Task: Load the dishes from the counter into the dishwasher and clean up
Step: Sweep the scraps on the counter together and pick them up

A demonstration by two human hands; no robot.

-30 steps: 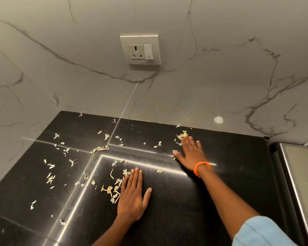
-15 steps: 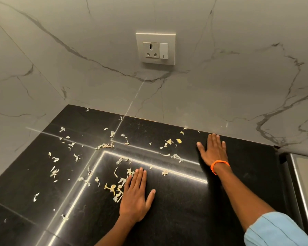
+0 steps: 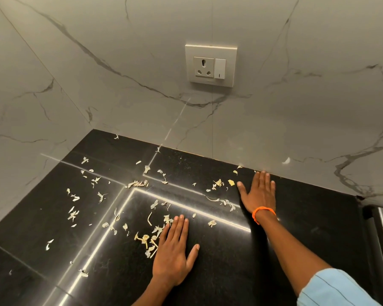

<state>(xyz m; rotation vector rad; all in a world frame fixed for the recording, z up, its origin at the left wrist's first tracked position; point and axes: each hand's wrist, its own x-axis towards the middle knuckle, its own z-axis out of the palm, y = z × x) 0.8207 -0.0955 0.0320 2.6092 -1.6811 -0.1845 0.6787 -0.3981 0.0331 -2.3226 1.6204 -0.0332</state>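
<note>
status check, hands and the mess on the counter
Left hand open, flat on black counter, scraps at its fingers. Right hand open, flat near the wall. Scraps scattered left of both hands. Nothing in the way.

1. R hand [image 3: 258,193] has gone from the scraps mid-counter toward the counter's [image 3: 318,228] back edge; fingertips now at the wall [image 3: 296,133], palm still flat.
2. Scraps [image 3: 219,183] it was touching 1 s ago now lie clear to its left, spread along the back edge.
3. L hand [image 3: 174,252] not shifted; small pile [image 3: 148,241] at its fingers.
</note>
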